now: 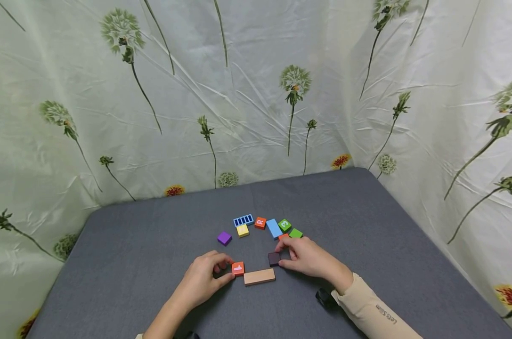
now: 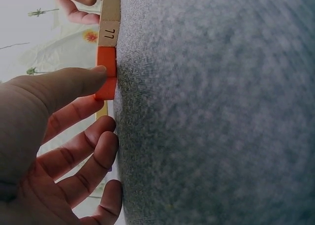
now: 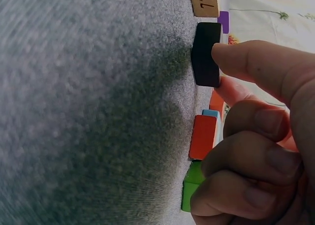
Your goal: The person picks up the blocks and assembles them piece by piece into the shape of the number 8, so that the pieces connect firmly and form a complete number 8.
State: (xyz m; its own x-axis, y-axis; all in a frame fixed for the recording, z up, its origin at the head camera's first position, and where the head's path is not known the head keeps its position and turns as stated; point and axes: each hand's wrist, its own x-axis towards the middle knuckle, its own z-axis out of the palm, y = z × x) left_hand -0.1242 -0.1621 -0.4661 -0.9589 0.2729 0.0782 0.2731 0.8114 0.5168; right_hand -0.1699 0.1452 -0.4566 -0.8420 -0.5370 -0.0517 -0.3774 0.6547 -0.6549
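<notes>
In the head view my left hand [image 1: 203,277] pinches a small orange block [image 1: 238,269] with a white mark between thumb and index finger. That block sits against the left end of a long plain wooden block [image 1: 259,277], whose end bears "77" in both wrist views. To the right, my right hand [image 1: 308,257] holds a black square block [image 1: 274,259] by thumb and index finger, near the wooden block's right end. In the right wrist view the black block [image 3: 206,54] looks slightly tilted, with a small gap from the wooden block [image 3: 204,2].
Beyond the hands lie a purple block [image 1: 224,238], a yellow block [image 1: 242,230], a blue slotted block [image 1: 243,220], an orange "R" block [image 1: 260,222], a plain blue block [image 1: 274,229] and green blocks [image 1: 296,233]. Another orange block [image 1: 283,237] is partly behind the right fingers.
</notes>
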